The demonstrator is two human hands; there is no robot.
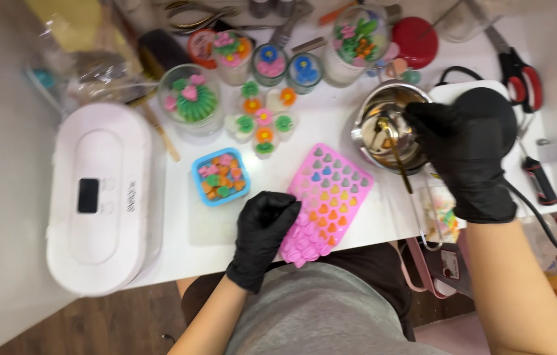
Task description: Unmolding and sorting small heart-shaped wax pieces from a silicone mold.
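Head view: one frame, looking down on a white work table point(331, 125).
Pink mould: a pink silicone tray point(326, 202) of small heart-shaped cells, some filled in grey, yellow and orange, lies flat near the table's front edge.
Left hand: black-gloved left hand point(264, 231), fingers curled, tips pressed onto the mould's left rim; clamped or merely resting, cannot tell.
Right hand: black-gloved right hand point(462, 154), fingers clenched around the handle side of a metal pouring pot point(390, 128).
Stirrer: a thin brass-coloured stick point(397, 154) stands in the pot, slanting down past the right fingertips toward the mould's right edge.
Beside left fingers: a small blue tub point(220, 176) of mixed coloured pieces, just up-left of the fingertips.
Beyond both hands: flower-shaped pieces point(263, 118) on the table; behind them, jars point(191, 98) topped with coloured flower shapes.
Far left: a white oval machine point(102, 197) with a small dark screen.
Far right: red-handled scissors point(522, 75), well past the right knuckles.
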